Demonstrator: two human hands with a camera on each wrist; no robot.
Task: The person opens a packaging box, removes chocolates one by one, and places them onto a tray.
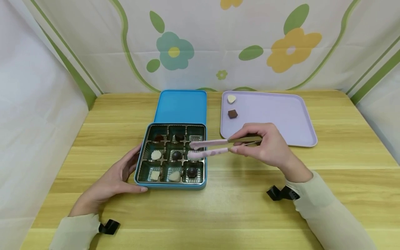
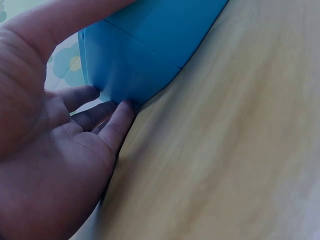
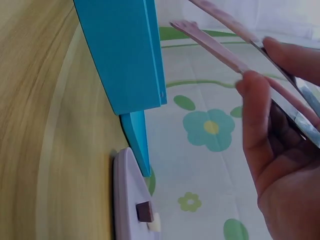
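A blue tin box (image 1: 171,186) with a divided tray of nine compartments stands on the table. My left hand (image 1: 117,178) holds its near left corner, thumb along the front and fingers against the left side. My right hand (image 1: 264,146) holds a pair of tongs (image 1: 215,143) with pink tips. The tips are apart over the right column, with nothing seen between them, and partly hide its middle compartment. Inside are a white scalloped chocolate (image 1: 156,155), dark round chocolates (image 1: 192,172), white pieces (image 1: 174,176) and darker pieces (image 1: 179,137) in the back row.
The blue lid (image 1: 181,106) lies behind the box. Right of it is a lilac tray (image 1: 268,118) holding a white chocolate (image 1: 231,99) and a brown chocolate (image 1: 232,114). A floral cloth (image 1: 203,52) hangs behind the wooden table (image 1: 231,211).
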